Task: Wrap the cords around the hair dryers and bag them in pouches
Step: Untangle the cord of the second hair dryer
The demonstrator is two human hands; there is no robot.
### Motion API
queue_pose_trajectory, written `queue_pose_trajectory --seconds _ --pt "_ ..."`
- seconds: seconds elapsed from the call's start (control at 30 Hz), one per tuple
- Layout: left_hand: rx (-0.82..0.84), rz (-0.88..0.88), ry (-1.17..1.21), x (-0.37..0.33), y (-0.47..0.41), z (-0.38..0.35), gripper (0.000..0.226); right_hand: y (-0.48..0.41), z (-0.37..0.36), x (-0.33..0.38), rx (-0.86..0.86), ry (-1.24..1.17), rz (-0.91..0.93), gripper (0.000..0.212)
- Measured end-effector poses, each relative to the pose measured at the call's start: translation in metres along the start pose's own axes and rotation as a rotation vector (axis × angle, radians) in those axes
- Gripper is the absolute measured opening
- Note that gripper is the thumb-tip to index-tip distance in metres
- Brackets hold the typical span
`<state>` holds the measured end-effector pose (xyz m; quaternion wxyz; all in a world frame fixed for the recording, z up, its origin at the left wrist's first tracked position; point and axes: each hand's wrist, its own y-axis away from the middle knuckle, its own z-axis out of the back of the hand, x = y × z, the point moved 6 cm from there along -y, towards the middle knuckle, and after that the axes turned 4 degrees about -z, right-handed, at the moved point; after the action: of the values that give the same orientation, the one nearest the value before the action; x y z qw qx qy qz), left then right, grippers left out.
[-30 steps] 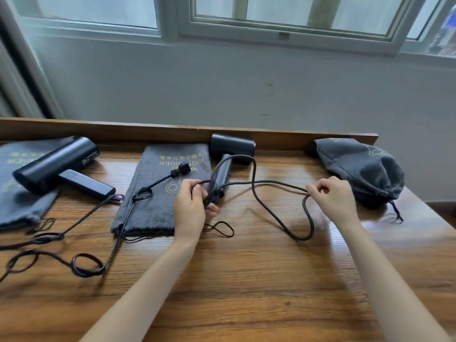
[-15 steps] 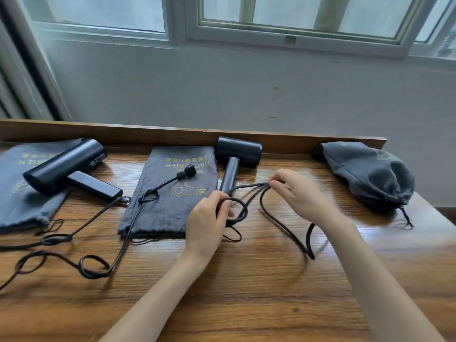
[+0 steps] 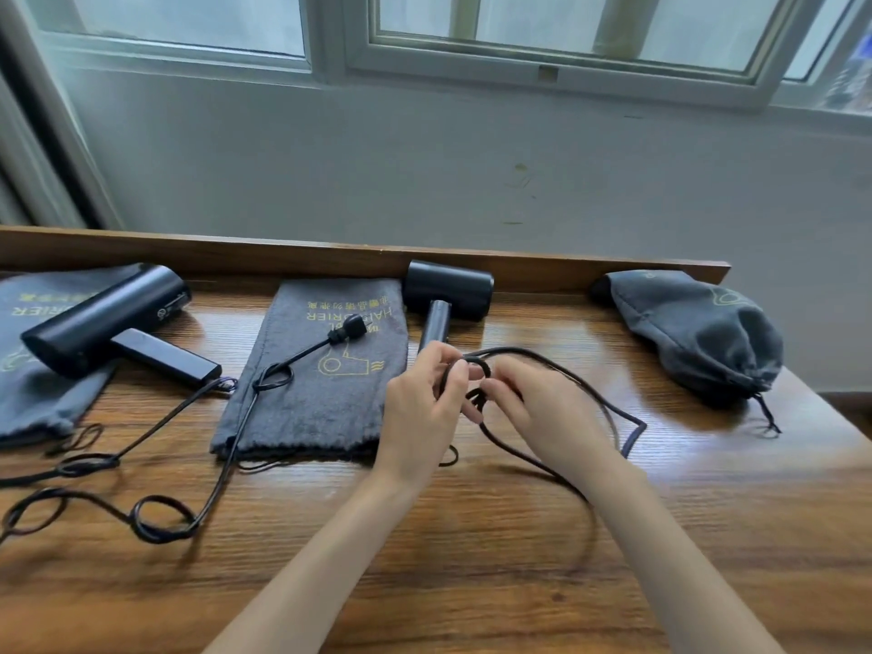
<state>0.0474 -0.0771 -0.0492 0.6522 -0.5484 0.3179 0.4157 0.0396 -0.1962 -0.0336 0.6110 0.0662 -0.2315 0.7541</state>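
Observation:
A black hair dryer point(image 3: 446, 291) lies at the back middle of the wooden table point(image 3: 472, 559), its handle pointing toward me. My left hand point(image 3: 420, 413) grips the lower end of that handle together with a small loop of its black cord point(image 3: 632, 431). My right hand point(image 3: 542, 408) pinches the same cord right beside the left hand. The rest of the cord trails in a loose loop to the right. A flat grey pouch point(image 3: 325, 370) lies left of the dryer. A second dryer point(image 3: 104, 318) rests at the far left, its cord point(image 3: 155, 512) unwound.
A filled grey drawstring pouch point(image 3: 693, 332) sits at the back right near the table's edge. Another grey pouch point(image 3: 33, 370) lies under the left dryer. A raised wooden ledge point(image 3: 283, 257) runs along the back, with a wall and window behind.
My right hand has carried the cord leftward, from far right to right beside my left hand. Loops have formed at the handle's end, and the loose loop on the table has shrunk.

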Motion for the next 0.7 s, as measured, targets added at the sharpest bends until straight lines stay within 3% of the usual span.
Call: queue_pose_trajectory --seconds 0.2,0.37,0.43,0.53,0.6,0.7 --pt "-0.003 0.092 0.093 0.01 -0.006 0.007 0.015 0.009 0.0 -0.006 0.271 -0.284 -0.01 0.02" --pt "0.175 -0.167 0.058 -0.015 0.005 -0.013 0.007 0.003 0.005 -0.007 0.213 -0.465 -0.056 0.017" --pt "0.251 -0.266 0.024 -0.017 0.009 -0.019 0.018 0.002 0.004 -0.009 0.215 -0.45 -0.066 0.016" --pt "0.237 -0.26 -0.007 -0.009 0.006 -0.013 0.026 0.001 0.0 -0.014 0.202 -0.491 -0.07 0.015" --pt "0.204 -0.216 -0.11 -0.002 -0.001 -0.005 0.015 0.0 -0.002 -0.015 0.202 -0.547 -0.068 0.015" --pt "0.405 -0.149 -0.137 0.006 -0.001 -0.017 0.013 -0.001 -0.004 -0.013 0.197 -0.531 -0.054 0.014"
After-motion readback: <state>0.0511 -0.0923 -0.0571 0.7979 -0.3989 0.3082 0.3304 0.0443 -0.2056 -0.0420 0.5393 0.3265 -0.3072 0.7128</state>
